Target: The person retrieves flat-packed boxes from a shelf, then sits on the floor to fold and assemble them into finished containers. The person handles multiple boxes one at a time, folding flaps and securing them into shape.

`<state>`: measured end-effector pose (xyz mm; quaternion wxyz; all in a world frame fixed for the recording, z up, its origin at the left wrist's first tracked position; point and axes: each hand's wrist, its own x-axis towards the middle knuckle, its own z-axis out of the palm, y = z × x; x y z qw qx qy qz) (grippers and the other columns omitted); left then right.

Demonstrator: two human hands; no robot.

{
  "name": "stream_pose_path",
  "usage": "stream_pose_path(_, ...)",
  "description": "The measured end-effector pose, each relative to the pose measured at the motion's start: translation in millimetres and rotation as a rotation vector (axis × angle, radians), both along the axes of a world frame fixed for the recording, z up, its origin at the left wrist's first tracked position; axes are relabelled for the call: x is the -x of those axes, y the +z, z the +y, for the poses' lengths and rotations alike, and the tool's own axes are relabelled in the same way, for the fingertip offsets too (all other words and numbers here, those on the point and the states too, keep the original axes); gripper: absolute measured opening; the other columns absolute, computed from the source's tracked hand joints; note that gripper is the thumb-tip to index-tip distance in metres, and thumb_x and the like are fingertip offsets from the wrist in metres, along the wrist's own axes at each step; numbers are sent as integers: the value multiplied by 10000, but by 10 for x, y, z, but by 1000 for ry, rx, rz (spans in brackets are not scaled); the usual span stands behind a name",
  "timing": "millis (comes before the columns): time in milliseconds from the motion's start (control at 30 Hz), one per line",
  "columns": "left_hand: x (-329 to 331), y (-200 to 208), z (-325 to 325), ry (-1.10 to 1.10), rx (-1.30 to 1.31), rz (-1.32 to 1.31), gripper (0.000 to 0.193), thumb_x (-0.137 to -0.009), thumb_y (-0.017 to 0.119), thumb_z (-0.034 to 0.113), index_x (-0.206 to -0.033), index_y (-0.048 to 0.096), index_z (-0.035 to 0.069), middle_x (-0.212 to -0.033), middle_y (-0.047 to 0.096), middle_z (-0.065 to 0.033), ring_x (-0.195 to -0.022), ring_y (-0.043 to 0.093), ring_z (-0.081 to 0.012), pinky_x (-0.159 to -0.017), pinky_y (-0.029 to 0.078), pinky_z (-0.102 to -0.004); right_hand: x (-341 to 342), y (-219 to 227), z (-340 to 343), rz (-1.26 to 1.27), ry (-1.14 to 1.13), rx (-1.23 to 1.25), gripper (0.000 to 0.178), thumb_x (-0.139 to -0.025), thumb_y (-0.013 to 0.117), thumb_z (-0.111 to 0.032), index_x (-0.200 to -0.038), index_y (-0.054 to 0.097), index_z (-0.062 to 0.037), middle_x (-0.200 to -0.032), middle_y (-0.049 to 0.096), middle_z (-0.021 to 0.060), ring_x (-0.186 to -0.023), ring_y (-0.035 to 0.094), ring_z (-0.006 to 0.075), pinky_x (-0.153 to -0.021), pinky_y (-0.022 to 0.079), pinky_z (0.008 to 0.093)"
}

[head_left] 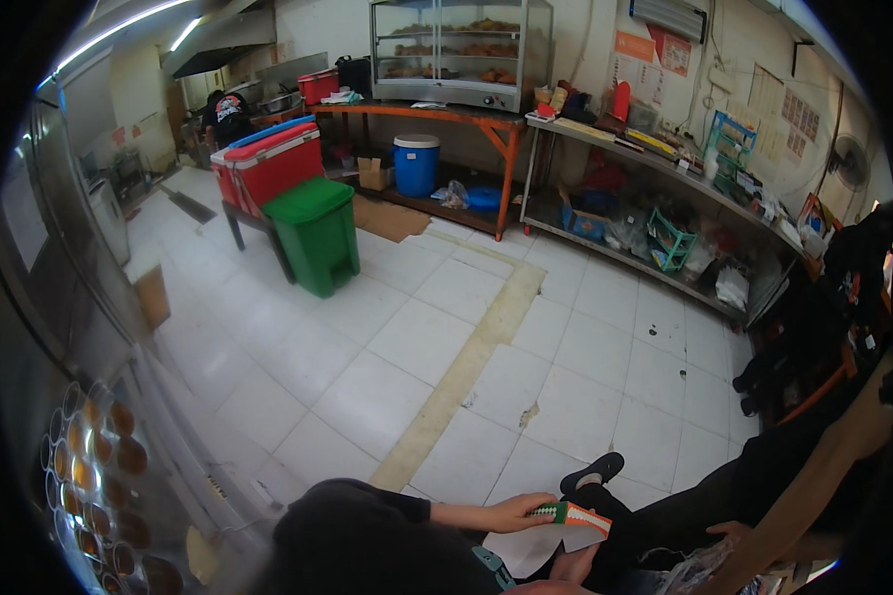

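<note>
A paper carton (572,514), green and orange with a white zigzag pattern outside, is held low in front of me, with a plain white flap (521,547) spread towards me. My left hand (522,512) reaches in from the left, its fingers closed on the green edge. Under the orange side, my right hand (574,565) grips the carton from below; the white flap partly hides it. A grey-green band (493,567), which looks like a wristwatch, shows beside the flap.
Another person's arm (814,496) and hand (732,535) are close on my right, by clear plastic (695,573). Several cups of brown drink (99,466) stand at left. Across the tiled floor are a green bin (315,238), a red cooler (268,164), a glass food cabinet (456,55) and a metal counter (655,154).
</note>
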<state>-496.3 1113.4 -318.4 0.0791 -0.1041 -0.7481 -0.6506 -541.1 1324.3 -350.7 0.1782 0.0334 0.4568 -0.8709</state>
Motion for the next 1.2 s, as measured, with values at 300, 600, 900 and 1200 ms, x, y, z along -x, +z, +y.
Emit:
stream_pose_path(300, 57, 461, 112, -90, -306, -235, 304, -963, 591, 293, -982, 683, 4, -678, 572, 46, -673, 474, -9, -589, 401, -201, -231, 354, -134, 386, -250, -489, 351, -1010, 488, -233, -1235, 496, 37, -1111, 611, 141, -941, 607, 164, -791, 496, 308)
stream_pose_path(600, 41, 1000, 206, 51, -286, -97, 297, -937, 624, 232, -728, 583, 25, -625, 466, 57, -646, 414, -3, -569, 355, -204, -425, 473, -11, 530, -222, -664, 414, -946, 600, -294, -1160, 463, 32, -949, 621, 133, -811, 620, 171, -715, 509, 296)
stream_pose_path(900, 73, 852, 122, -265, -4, 26, 325, -894, 668, 317, -818, 610, 6, -762, 538, -39, -735, 517, -114, -654, 417, -287, -503, 817, 208, 108, -317, -501, 479, -932, 601, -372, -1150, 411, 11, -1040, 591, 181, -855, 642, 219, -715, 547, 320)
stream_pose_path(1200, -190, 861, 297, -336, -402, -161, 346, -942, 610, 294, -938, 650, -49, -758, 642, -28, -764, 548, -54, -647, 444, -247, -507, 1321, -96, -214, -26, 162, 528, -984, 418, -451, -1333, 450, -56, -1167, 577, 129, -1024, 602, 208, -860, 504, 338)
